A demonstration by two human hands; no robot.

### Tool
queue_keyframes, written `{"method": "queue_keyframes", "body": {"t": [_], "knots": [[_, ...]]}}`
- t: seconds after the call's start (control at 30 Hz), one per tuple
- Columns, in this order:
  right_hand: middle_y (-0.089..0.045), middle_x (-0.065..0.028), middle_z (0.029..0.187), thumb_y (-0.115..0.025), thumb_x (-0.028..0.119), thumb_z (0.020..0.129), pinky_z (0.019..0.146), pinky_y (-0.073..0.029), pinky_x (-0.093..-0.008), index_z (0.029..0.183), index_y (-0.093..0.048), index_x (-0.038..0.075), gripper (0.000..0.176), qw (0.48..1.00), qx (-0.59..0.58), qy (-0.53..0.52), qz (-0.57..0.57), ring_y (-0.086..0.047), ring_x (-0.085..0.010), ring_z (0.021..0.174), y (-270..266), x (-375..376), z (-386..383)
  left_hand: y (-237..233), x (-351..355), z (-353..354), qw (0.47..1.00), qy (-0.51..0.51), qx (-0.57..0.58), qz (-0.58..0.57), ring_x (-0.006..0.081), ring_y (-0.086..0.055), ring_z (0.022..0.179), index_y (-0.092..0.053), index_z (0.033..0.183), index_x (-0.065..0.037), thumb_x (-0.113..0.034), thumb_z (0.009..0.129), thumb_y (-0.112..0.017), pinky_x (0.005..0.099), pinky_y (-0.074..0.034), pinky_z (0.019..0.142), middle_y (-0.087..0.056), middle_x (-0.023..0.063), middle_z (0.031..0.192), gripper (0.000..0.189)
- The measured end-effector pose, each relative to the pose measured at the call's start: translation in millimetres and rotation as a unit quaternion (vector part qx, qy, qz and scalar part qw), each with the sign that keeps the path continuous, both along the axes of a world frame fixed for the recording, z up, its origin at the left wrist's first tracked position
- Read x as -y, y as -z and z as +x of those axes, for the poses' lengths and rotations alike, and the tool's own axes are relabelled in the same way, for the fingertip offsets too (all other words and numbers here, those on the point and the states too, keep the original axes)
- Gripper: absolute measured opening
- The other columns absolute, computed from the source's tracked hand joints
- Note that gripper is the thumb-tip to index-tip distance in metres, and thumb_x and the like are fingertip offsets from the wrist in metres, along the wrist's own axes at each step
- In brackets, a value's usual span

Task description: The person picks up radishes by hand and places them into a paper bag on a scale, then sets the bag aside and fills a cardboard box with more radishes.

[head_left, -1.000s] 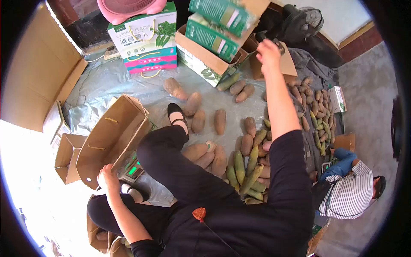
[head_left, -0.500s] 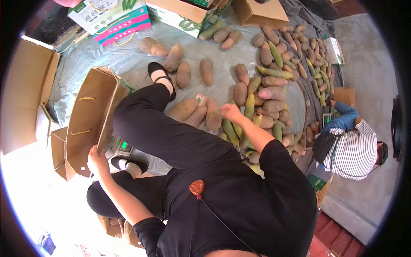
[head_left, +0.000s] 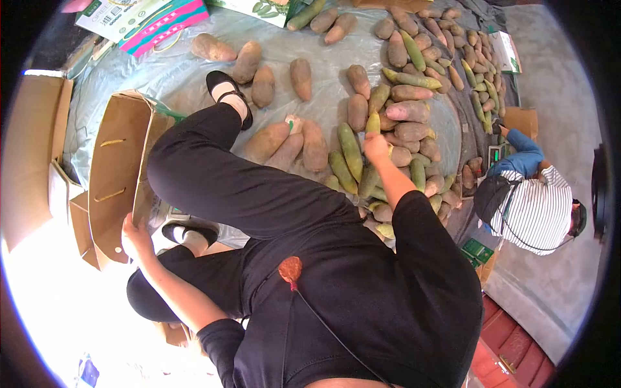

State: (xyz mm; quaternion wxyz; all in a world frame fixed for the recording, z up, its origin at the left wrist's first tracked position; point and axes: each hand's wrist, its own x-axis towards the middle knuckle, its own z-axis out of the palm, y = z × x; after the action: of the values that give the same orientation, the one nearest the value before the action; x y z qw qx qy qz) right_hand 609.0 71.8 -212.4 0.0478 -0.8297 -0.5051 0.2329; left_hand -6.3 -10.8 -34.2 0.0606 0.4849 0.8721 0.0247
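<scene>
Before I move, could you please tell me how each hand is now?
Left hand: holding the open carton's edge.
Right hand: on a green radish; grip unclear.

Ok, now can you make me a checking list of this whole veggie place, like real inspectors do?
Surface: wrinkled, see-through plastic sheet on the floor.
Job's things: open brown cardboard box with yellow cord handles; long yellow-green root vegetable.
Clutter: brownish-pink root vegetables and green ones piled together; white, pink and turquoise printed carton near the top.
Hands: left hand holds the box's edge; right hand is on the yellow-green vegetable, grip unclear.
Cables: nothing seen for certain.
Surroundings: another person in a striped shirt on the right, beside a small scale with a green display.
</scene>
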Motion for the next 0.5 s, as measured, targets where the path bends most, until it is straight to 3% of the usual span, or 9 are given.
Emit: {"method": "queue_keyframes", "body": {"t": [0.07, 0.17, 0.27, 0.3, 0.33, 0.37, 0.4, 0.47, 0.5], "knots": [[-0.061, -0.0219, 0.096, -0.068, 0.018, 0.069, 0.079, -0.046, -0.0407, 0.103, -0.059, 0.004, 0.038, 0.996, 0.076, 0.049, -0.002, -0.058, -0.0352, 0.093, 7.2, -16.2, 23.2, 0.1, 1.6, -1.0, 1.0, 0.013, -0.009, 0.017, 0.0325, -0.058, 0.091, -0.06, 0.101, -0.005, -0.011, 0.075, -0.06, 0.0389, -0.045, 0.078, -0.061, 0.0151, 0.098, 0.027], [-0.061, -0.0192, 0.104, -0.069, 0.022, 0.069, 0.084, -0.045, -0.0384, 0.108, -0.056, 0.003, 0.045, 0.99, 0.078, 0.108, -0.047, -0.057, -0.0323, 0.099, 2.3, -37.0, 36.4, -13.9, -4.7, 14.8, 1.0, -0.015, 0.01, 0.0, 0.0323, -0.058, 0.09, -0.059, 0.099, -0.004, -0.011, 0.075, -0.059, 0.0386, -0.045, 0.078, -0.062, 0.0152, 0.095, 0.025], [-0.057, -0.0193, 0.112, -0.068, 0.037, 0.068, 0.092, -0.042, -0.0395, 0.115, -0.05, 0.006, 0.059, 0.995, -0.004, 0.086, -0.05, -0.052, -0.0348, 0.108, 51.2, -42.1, 67.5, -18.2, -5.6, 21.0, 1.0, -0.004, -0.011, 0.006, 0.0315, -0.059, 0.09, -0.061, 0.098, -0.006, -0.012, 0.075, -0.057, 0.0386, -0.045, 0.078, -0.062, 0.0143, 0.094, 0.023], [-0.057, -0.0174, 0.113, -0.072, 0.03, 0.066, 0.092, -0.042, -0.0374, 0.117, -0.048, 0.005, 0.063, 0.993, -0.075, 0.077, -0.053, -0.053, -0.0332, 0.107, 57.5, -45.6, 70.7, -6.4, 2.9, 12.6, 0.997, 0.021, -0.053, 0.046, 0.0311, -0.059, 0.092, -0.062, 0.098, -0.007, -0.012, 0.074, -0.058, 0.0385, -0.046, 0.078, -0.062, 0.0131, 0.097, 0.025], [-0.055, -0.0149, 0.116, -0.076, 0.021, 0.062, 0.094, -0.04, -0.0357, 0.123, -0.043, 0.004, 0.071, 0.977, -0.172, 0.105, -0.066, -0.052, -0.0302, 0.108, 55.8, -48.3, 67.7, -18.4, -4.4, 20.9, 0.999, -0.012, -0.04, -0.007, 0.0306, -0.059, 0.093, -0.062, 0.099, -0.007, -0.01, 0.073, -0.059, 0.0379, -0.046, 0.079, -0.062, 0.0118, 0.1, 0.027], [-0.051, -0.0127, 0.12, -0.077, 0.015, 0.061, 0.094, -0.039, -0.0347, 0.128, -0.038, 0.002, 0.079, 0.976, -0.152, 0.136, -0.072, -0.05, -0.0268, 0.11, 64.6, -48.9, 65.6, -11.4, -0.1, 14.9, 0.999, -0.005, -0.048, 0.009, 0.0305, -0.059, 0.091, -0.062, 0.098, -0.007, -0.008, 0.072, -0.059, 0.0384, -0.046, 0.079, -0.063, 0.0107, 0.097, 0.026], [-0.048, -0.0144, 0.125, -0.076, 0.021, 0.062, 0.096, -0.039, -0.0363, 0.132, -0.035, 0.005, 0.083, 0.98, -0.146, 0.116, -0.075, -0.048, -0.0281, 0.113, 73.9, -46.6, 69.6, -20.1, -4.8, 21.0, 1.0, -0.006, -0.031, -0.002, 0.0298, -0.059, 0.091, -0.062, 0.096, -0.007, -0.007, 0.071, -0.059, 0.0388, -0.046, 0.078, -0.063, 0.0102, 0.094, 0.025], [-0.06, -0.0099, 0.106, -0.075, 0.01, 0.06, 0.086, -0.045, -0.0342, 0.115, -0.052, 0.005, 0.059, 0.99, 0.011, 0.137, -0.021, -0.057, -0.0236, 0.099, 67.8, -44.5, 51.1, -21.9, -5.3, 23.2, 0.999, 0.005, -0.042, 0.012, 0.0275, -0.059, 0.09, -0.062, 0.094, -0.008, -0.006, 0.07, -0.06, 0.0385, -0.046, 0.077, -0.062, 0.0083, 0.091, 0.024], [-0.059, -0.0109, 0.107, -0.075, 0.012, 0.061, 0.087, -0.045, -0.0343, 0.115, -0.052, 0.005, 0.059, 0.987, 0.048, 0.144, -0.045, -0.057, -0.025, 0.099, 42.4, -50.8, 29.5, -24.0, -6.9, 24.2, 0.999, 0.001, -0.035, 0.002, 0.0266, -0.059, 0.09, -0.062, 0.094, -0.009, -0.006, 0.07, -0.06, 0.0382, -0.046, 0.077, -0.062, 0.0076, 0.091, 0.024]]}}
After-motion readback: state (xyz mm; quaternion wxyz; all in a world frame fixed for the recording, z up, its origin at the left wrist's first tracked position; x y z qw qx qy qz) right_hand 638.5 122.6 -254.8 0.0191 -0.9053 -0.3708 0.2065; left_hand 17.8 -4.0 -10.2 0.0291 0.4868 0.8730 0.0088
